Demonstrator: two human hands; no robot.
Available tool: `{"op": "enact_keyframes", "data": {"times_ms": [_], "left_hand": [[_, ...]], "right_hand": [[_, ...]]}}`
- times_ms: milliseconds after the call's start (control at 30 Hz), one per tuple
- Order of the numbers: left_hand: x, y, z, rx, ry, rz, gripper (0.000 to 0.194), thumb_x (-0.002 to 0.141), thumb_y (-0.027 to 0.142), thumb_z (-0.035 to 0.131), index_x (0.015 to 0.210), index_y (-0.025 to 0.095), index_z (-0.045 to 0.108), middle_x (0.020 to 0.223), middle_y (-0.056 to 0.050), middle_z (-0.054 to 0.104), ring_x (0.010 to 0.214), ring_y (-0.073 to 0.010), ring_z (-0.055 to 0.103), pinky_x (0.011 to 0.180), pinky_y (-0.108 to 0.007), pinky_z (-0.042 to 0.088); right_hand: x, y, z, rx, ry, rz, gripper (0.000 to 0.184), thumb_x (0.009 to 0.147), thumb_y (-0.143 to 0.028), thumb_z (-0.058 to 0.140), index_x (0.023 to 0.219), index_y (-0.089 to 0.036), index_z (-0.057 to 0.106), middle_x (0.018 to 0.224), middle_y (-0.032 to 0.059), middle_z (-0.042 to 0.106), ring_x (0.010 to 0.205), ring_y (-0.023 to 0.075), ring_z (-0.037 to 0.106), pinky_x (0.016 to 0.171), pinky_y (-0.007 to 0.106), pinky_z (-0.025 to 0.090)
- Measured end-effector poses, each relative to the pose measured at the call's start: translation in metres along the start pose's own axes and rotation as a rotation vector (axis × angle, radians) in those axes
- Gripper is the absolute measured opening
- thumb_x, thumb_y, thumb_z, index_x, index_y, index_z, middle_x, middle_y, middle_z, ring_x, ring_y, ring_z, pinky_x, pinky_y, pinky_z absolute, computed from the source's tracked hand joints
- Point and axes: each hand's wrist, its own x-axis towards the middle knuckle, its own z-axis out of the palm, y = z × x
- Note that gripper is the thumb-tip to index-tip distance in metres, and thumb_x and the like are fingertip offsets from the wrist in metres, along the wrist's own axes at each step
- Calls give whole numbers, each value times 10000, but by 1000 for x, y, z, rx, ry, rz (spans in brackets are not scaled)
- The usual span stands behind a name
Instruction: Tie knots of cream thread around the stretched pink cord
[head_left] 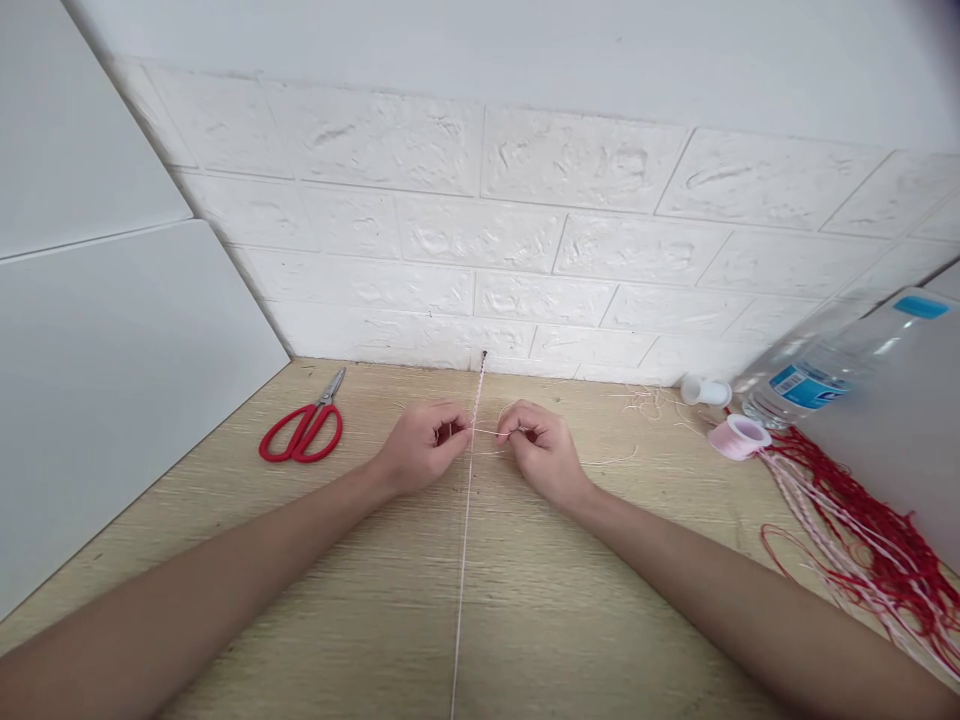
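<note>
A thin pink cord (465,540) runs straight down the middle of the wooden table (525,600), fixed at the foot of the white brick wall, with a braided stretch at its far end. My left hand (420,447) and my right hand (541,447) sit on either side of it, both pinched shut. Each holds an end of a fine pale thread (486,432) that crosses the cord between them.
Red-handled scissors (302,430) lie at the left. At the right are a pink thread spool (739,436), a small white spool (705,391), a lying water bottle (832,368) and a heap of red and pink cords (862,530). White panels stand at the left.
</note>
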Motion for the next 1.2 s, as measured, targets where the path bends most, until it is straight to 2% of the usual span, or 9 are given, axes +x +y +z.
{"op": "enact_keyframes", "data": {"times_ms": [267, 500, 600, 733, 833, 900, 1067, 1133, 1200], "left_hand": [[-3, -3, 1, -34, -40, -49, 208, 888, 203, 489, 696, 157, 555, 621, 37, 497, 607, -102, 453, 605, -245, 334], [-2, -4, 1, -7, -28, -56, 227, 887, 189, 481, 663, 160, 503, 614, 36, 480, 604, -104, 436, 608, -251, 319], [-3, -4, 3, 51, -59, -34, 214, 885, 185, 472, 677, 162, 518, 609, 31, 483, 600, -109, 433, 604, -254, 318], [-4, -3, 4, 115, -72, -10, 201, 876, 173, 468, 682, 165, 519, 606, 29, 496, 598, -112, 441, 610, -256, 324], [-4, -3, 4, 127, -70, -21, 193, 871, 164, 465, 688, 167, 525, 607, 30, 507, 595, -110, 447, 605, -253, 324], [-4, -4, 5, 140, -67, -21, 193, 871, 168, 466, 686, 167, 523, 605, 29, 507, 594, -109, 448, 603, -253, 325], [-5, -4, 5, 201, -82, -3, 190, 868, 186, 471, 682, 167, 509, 616, 24, 516, 603, -111, 450, 600, -250, 328], [-5, -3, 6, 213, -89, -4, 194, 862, 190, 475, 672, 167, 511, 610, 23, 518, 594, -110, 447, 590, -248, 327], [-5, -2, 6, 225, -90, -5, 189, 848, 197, 490, 664, 168, 521, 604, 22, 528, 583, -109, 447, 579, -247, 326]], "right_hand": [[13, -19, -29, 107, -111, 105, 295, 664, -44, 404, 601, -180, 657, 677, 13, 641, 646, 133, 573, 538, 232, 445], [-5, -20, -71, 89, -25, 137, 264, 658, -59, 415, 587, -188, 634, 642, 4, 615, 582, 129, 536, 460, 234, 390], [-20, -16, -87, -53, -30, 97, 274, 677, -47, 415, 595, -192, 633, 641, 0, 625, 590, 127, 548, 543, 259, 413], [-35, -13, -106, -246, 121, -23, 266, 714, -54, 419, 611, -198, 618, 649, 3, 626, 639, 144, 577, 624, 287, 421], [-36, -15, -125, -332, 203, 41, 248, 708, -80, 419, 599, -202, 604, 625, 5, 618, 630, 150, 572, 608, 284, 408], [-32, -17, -141, -371, 101, 157, 240, 690, -103, 414, 580, -203, 602, 574, 3, 593, 580, 149, 550, 568, 280, 391], [-24, -17, -178, -424, -488, 449, 281, 751, -200, 430, 582, -194, 656, 633, 39, 658, 620, 186, 595, 599, 303, 430], [-25, -12, -183, -547, -487, 433, 297, 781, -251, 456, 562, -198, 650, 649, 49, 668, 647, 203, 607, 607, 311, 428], [-25, -6, -183, -730, -332, 363, 299, 799, -298, 488, 554, -204, 631, 642, 47, 659, 634, 205, 595, 596, 314, 407]]}}
